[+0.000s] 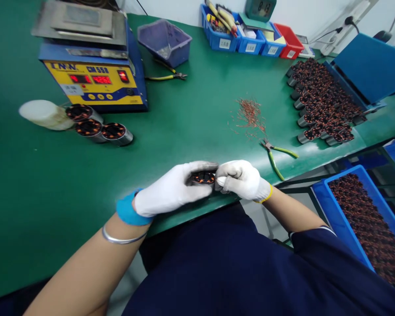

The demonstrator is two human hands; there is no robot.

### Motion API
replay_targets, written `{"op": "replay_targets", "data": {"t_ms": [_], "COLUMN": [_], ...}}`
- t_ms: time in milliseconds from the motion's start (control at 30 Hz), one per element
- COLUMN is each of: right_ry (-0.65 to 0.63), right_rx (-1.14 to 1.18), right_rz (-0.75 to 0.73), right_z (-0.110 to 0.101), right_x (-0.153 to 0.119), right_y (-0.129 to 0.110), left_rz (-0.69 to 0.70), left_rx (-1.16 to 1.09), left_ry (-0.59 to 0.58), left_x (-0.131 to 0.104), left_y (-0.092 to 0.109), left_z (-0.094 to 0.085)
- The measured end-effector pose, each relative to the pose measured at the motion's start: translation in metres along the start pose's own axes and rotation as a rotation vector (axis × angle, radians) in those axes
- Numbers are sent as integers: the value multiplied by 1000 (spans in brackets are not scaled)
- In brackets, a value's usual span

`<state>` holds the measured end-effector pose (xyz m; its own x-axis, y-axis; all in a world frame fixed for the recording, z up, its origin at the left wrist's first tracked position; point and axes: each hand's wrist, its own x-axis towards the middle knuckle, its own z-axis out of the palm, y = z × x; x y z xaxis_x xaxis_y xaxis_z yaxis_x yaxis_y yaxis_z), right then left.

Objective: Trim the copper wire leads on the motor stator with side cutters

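Note:
A motor stator (203, 177) with copper windings and a dark inner core sits at the table's front edge. My left hand (174, 186), in a white glove with a blue cuff, is wrapped round it from the left, thumb in front and fingers behind. On its right side is my right hand (238, 179), gloved in white with a yellow hem, its fingers curled in a pinch at the stator's rim. What those fingertips hold, if anything, is hidden. Green-handled cutters (273, 151) lie open to the right, beside a pile of copper wire clippings (249, 113).
Three stators (116, 134) stand at left by a white bottle (42, 115) and a blue-yellow tester (95, 83). Many stators (325, 101) fill the right side. Behind are a purple bin (171, 44), another pair of cutters (167, 77) and blue bins (224, 41). A blue crate (344, 224) stands below right.

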<state>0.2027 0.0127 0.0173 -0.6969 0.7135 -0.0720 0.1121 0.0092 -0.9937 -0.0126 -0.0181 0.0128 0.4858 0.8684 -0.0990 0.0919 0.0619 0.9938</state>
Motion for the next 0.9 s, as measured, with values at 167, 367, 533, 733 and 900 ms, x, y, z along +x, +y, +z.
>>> {"op": "replay_targets", "data": {"t_ms": [167, 367, 533, 733, 900], "right_ry": [17, 89, 126, -18, 450], "right_rx": [273, -350, -1272, -1508, -1331], "right_rz": [223, -280, -537, -351, -184], "right_z": [-7, -31, -22, -48, -127], "right_x": [2, -10, -3, -4, -61], "right_y": [18, 6, -5, -5, 10], "left_rz": [442, 405, 319, 192, -70], "left_rx": [645, 705, 674, 740, 770], "left_ry": [280, 406, 387, 342, 399], "left_x": [5, 8, 7, 9, 17], "left_y": [-4, -13, -11, -13, -17], "left_z": [11, 10, 12, 11, 0]}}
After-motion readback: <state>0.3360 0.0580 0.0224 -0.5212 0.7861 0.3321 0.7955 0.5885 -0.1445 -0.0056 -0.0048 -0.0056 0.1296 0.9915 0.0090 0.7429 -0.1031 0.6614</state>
